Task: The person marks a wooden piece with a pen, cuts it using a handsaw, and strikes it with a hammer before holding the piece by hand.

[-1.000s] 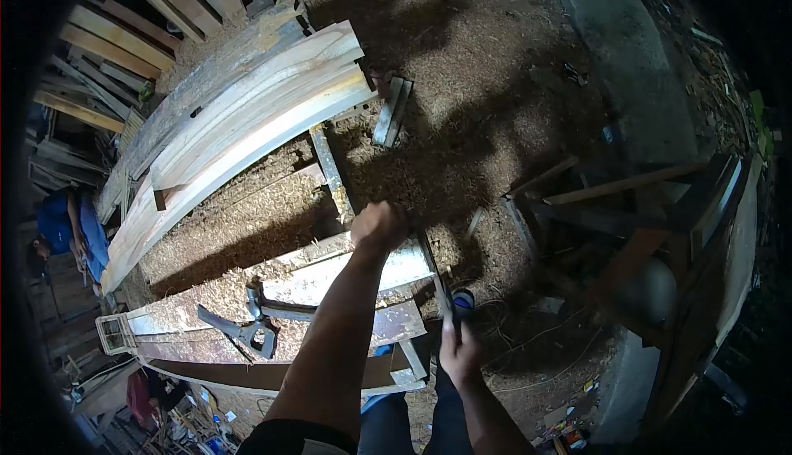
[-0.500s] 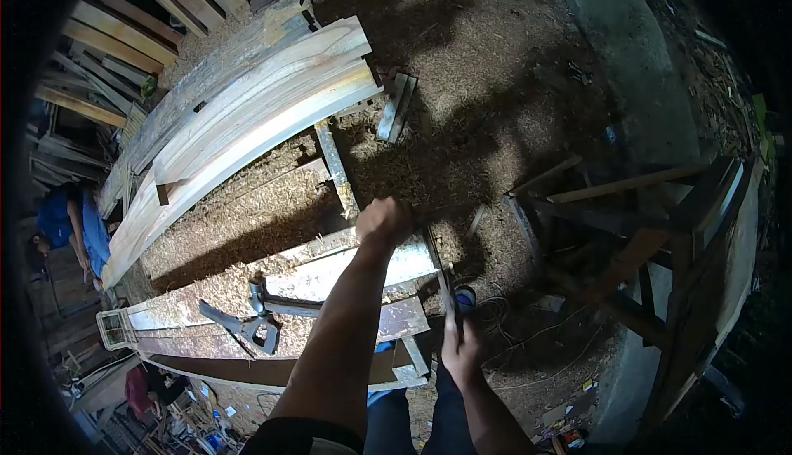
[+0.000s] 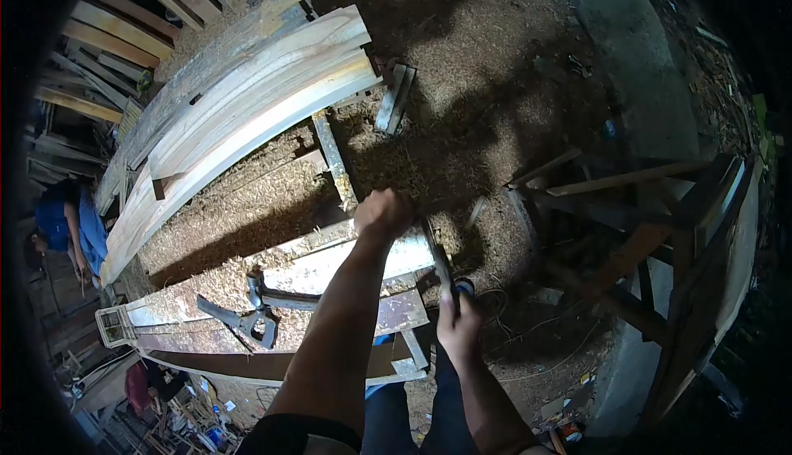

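Note:
My left hand (image 3: 384,213) is closed in a fist at the far corner of a pale board (image 3: 404,259); what its fingers grip is hidden. My right hand (image 3: 459,327) is wrapped round the near end of a long, narrow tool (image 3: 441,265). This tool runs beside the board's right end, up toward my left hand. On the shaving-covered bench (image 3: 186,305) lie a hammer (image 3: 255,287), partly behind my left forearm, and a dark tool with a looped handle (image 3: 264,329).
Curved planks (image 3: 256,100) lie across the far left side. A wooden frame (image 3: 610,232) stands in shadow at the right. Someone in blue (image 3: 70,224) bends over at the far left, and another person in dark red (image 3: 139,385) is at the lower left. Shavings cover the ground.
My right hand has moved a little up the view, toward my left hand, along with the narrow tool. My left hand has barely moved. The camera view has shifted slightly.

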`<action>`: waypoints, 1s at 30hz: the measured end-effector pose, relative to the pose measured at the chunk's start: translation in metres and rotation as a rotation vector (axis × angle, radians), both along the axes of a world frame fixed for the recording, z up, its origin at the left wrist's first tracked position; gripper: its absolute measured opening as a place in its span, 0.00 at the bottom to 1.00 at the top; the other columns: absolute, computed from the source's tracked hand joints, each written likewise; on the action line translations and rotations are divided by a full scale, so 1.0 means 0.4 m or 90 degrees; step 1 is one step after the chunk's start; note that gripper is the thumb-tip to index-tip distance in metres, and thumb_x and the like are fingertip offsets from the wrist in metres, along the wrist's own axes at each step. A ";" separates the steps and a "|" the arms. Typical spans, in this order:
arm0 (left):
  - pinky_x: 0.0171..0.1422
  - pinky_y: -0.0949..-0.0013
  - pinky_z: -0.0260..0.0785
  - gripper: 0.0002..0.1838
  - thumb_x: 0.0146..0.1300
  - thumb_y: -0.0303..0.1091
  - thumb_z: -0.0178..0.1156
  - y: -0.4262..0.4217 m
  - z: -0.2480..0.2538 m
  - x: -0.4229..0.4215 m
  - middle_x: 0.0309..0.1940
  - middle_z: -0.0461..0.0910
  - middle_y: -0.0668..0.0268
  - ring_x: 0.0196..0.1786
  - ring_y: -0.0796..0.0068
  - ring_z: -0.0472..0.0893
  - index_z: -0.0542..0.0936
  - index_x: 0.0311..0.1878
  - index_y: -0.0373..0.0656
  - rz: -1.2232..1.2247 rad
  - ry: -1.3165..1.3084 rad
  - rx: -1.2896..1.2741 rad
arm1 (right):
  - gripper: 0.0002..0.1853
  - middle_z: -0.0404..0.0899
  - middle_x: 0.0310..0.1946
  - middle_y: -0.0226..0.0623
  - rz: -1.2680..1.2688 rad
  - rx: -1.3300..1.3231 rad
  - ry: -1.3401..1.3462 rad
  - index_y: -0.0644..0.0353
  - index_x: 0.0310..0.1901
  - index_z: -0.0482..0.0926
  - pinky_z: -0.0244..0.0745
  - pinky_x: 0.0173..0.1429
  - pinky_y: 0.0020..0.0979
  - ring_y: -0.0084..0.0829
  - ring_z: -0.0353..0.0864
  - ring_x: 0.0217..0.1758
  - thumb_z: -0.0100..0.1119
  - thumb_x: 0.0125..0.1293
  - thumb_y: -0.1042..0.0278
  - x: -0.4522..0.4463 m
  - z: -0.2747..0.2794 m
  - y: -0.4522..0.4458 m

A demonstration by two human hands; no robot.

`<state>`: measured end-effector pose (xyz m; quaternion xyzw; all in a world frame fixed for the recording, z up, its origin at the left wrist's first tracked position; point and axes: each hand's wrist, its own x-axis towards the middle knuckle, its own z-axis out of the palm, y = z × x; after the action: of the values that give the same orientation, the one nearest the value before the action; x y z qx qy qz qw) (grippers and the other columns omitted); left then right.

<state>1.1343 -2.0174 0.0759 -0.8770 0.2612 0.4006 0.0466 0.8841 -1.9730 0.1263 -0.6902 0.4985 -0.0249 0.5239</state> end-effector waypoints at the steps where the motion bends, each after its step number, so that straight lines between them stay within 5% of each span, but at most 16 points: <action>1: 0.59 0.52 0.78 0.22 0.68 0.56 0.53 0.002 0.000 0.003 0.49 0.86 0.54 0.54 0.50 0.85 0.89 0.48 0.54 0.001 -0.004 0.002 | 0.13 0.86 0.37 0.46 -0.049 -0.042 -0.055 0.62 0.53 0.83 0.81 0.44 0.35 0.45 0.88 0.41 0.55 0.76 0.64 0.037 -0.015 -0.007; 6: 0.59 0.52 0.78 0.22 0.68 0.56 0.53 0.006 -0.022 0.004 0.49 0.87 0.54 0.54 0.50 0.86 0.89 0.48 0.54 -0.020 0.009 -0.024 | 0.13 0.86 0.36 0.49 -0.063 -0.227 -0.212 0.63 0.51 0.84 0.80 0.44 0.38 0.46 0.88 0.41 0.53 0.77 0.65 -0.036 0.043 0.037; 11: 0.59 0.52 0.78 0.21 0.68 0.57 0.54 0.005 -0.011 0.002 0.49 0.87 0.54 0.54 0.51 0.85 0.89 0.47 0.56 0.006 -0.005 -0.015 | 0.11 0.81 0.27 0.52 -0.049 -0.117 -0.095 0.62 0.47 0.84 0.76 0.32 0.40 0.52 0.85 0.32 0.57 0.74 0.65 0.062 0.003 -0.019; 16: 0.61 0.53 0.78 0.23 0.67 0.58 0.55 -0.012 0.050 0.007 0.50 0.86 0.53 0.55 0.51 0.85 0.89 0.48 0.51 0.004 0.037 -0.005 | 0.11 0.81 0.26 0.51 -0.041 -0.254 -0.215 0.63 0.45 0.83 0.76 0.32 0.42 0.52 0.85 0.31 0.57 0.74 0.64 -0.033 0.006 0.034; 19: 0.62 0.53 0.77 0.23 0.67 0.56 0.55 0.002 -0.010 -0.007 0.51 0.86 0.52 0.55 0.51 0.85 0.89 0.48 0.49 0.028 0.010 -0.003 | 0.10 0.82 0.29 0.52 -0.016 -0.109 -0.025 0.61 0.48 0.83 0.77 0.33 0.40 0.51 0.85 0.34 0.56 0.74 0.66 0.005 0.006 0.017; 26: 0.61 0.53 0.77 0.23 0.69 0.51 0.50 -0.010 0.002 -0.001 0.51 0.86 0.50 0.55 0.49 0.85 0.88 0.48 0.46 0.049 0.000 0.001 | 0.11 0.84 0.32 0.48 -0.045 -0.218 -0.181 0.62 0.48 0.83 0.77 0.43 0.42 0.53 0.83 0.38 0.55 0.74 0.67 -0.096 0.007 0.073; 28: 0.61 0.53 0.78 0.24 0.69 0.51 0.50 0.001 -0.018 -0.008 0.51 0.85 0.50 0.55 0.49 0.85 0.88 0.48 0.46 0.060 -0.003 0.002 | 0.10 0.82 0.30 0.48 -0.023 -0.130 -0.069 0.62 0.46 0.83 0.76 0.38 0.41 0.51 0.83 0.35 0.56 0.74 0.66 -0.081 -0.009 0.077; 29: 0.61 0.53 0.77 0.24 0.70 0.52 0.49 0.008 -0.026 -0.012 0.51 0.85 0.49 0.55 0.49 0.85 0.88 0.48 0.45 0.055 -0.008 -0.001 | 0.12 0.80 0.26 0.42 -0.056 -0.113 -0.084 0.63 0.46 0.83 0.71 0.32 0.33 0.31 0.78 0.25 0.57 0.75 0.64 -0.047 -0.018 0.061; 30: 0.61 0.53 0.77 0.24 0.70 0.52 0.49 0.007 -0.030 -0.006 0.50 0.85 0.49 0.55 0.49 0.85 0.88 0.48 0.45 0.049 -0.019 -0.007 | 0.12 0.77 0.22 0.42 -0.105 -0.152 -0.150 0.63 0.45 0.83 0.68 0.29 0.33 0.30 0.74 0.22 0.58 0.74 0.62 0.007 -0.009 0.037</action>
<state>1.1318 -2.0145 0.0639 -0.8926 0.2287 0.3873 0.0306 0.8868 -1.9583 0.1228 -0.6965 0.4819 -0.2077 0.4894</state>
